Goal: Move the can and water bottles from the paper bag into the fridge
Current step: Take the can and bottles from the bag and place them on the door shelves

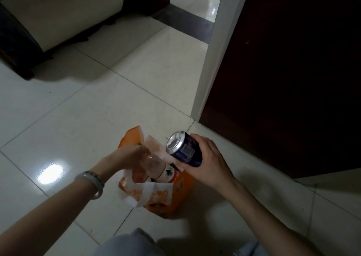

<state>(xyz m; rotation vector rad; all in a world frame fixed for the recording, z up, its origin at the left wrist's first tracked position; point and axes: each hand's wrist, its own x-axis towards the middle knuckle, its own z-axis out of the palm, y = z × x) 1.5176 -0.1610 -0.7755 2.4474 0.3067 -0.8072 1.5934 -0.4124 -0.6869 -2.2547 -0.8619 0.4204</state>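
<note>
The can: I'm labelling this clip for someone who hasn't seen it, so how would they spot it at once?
Start at the orange paper bag standing on the pale tiled floor. Just above its open top, the right hand grips the can tilted, silver end up. It is dark blue metal, unlike the clear water bottle the left hand holds.

The left hand [130,156] blurs over a water bottle [156,167] whose lower half sits hidden inside the paper bag [166,197]. The right hand's fingers [195,138] wrap behind the can [184,151], out of sight.
</note>
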